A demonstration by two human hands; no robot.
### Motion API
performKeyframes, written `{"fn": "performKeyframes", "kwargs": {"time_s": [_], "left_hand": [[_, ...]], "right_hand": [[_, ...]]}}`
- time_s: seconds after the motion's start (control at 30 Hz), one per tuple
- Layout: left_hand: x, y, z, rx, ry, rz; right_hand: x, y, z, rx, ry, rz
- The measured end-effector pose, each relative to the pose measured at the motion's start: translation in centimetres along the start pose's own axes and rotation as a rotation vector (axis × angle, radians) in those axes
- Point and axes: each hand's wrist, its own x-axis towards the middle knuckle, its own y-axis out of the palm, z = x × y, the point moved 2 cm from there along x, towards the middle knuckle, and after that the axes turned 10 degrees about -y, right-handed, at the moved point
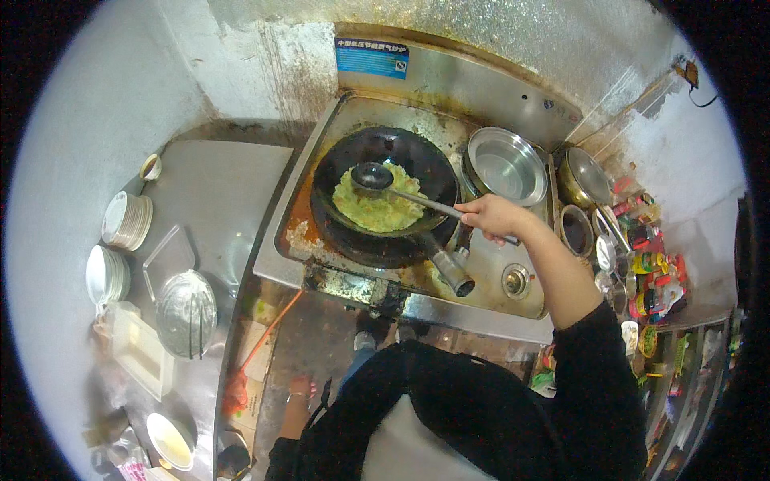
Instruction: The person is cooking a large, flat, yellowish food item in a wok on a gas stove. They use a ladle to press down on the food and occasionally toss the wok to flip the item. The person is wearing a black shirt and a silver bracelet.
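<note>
My right hand (492, 217) grips the long metal handle of a ladle (372, 176) above the stove. The ladle's dark bowl is over a round yellow-green egg pancake (379, 210), hiding part of its far left; whether they touch I cannot tell. Under the pancake is a black wok (388, 143) on the burner. Its tubular handle (450, 270) points towards me and to the right. Down at my left side hangs my left hand (299, 388), away from the stove, its fingers too small and blurred to read.
A metal pot of clear liquid (507, 165) stands right of the wok. Further right are a bowl of dark liquid (576, 230) and several seasoning bottles (652, 264). The left steel counter (225, 180) bears stacked plates (127, 220), a metal bowl with chopsticks (180, 312) and a white foam box (143, 352).
</note>
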Motion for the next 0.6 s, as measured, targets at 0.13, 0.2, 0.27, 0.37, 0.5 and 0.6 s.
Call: {"fn": "performKeyframes", "kwargs": {"time_s": [0.13, 0.2, 0.27, 0.37, 0.5, 0.6], "left_hand": [[-0.6, 0.2, -0.5, 0.116, 0.138, -0.047], [0.3, 0.2, -0.2, 0.051, 0.088, 0.003], [1.5, 0.1, 0.0, 0.028, 0.083, 0.066], [2.5, 0.0, 0.1, 0.054, 0.092, 0.129], [1.3, -0.2, -0.1, 0.034, 0.072, -0.008], [0.2, -0.2, -0.3, 0.073, 0.095, 0.001]], "right_hand": [[-0.1, 0.2, 0.1, -0.017, -0.183, 0.141], [-0.5, -0.2, -0.4, -0.048, -0.105, 0.063], [-1.1, -0.7, -0.9, -0.024, -0.010, 0.028], [-2.2, -0.9, -0.5, -0.032, -0.256, 0.285], [-4.3, -2.9, -0.6, -0.156, -0.069, 0.149], [-5.7, -4.3, -0.6, -0.114, -0.056, 0.317]]}}
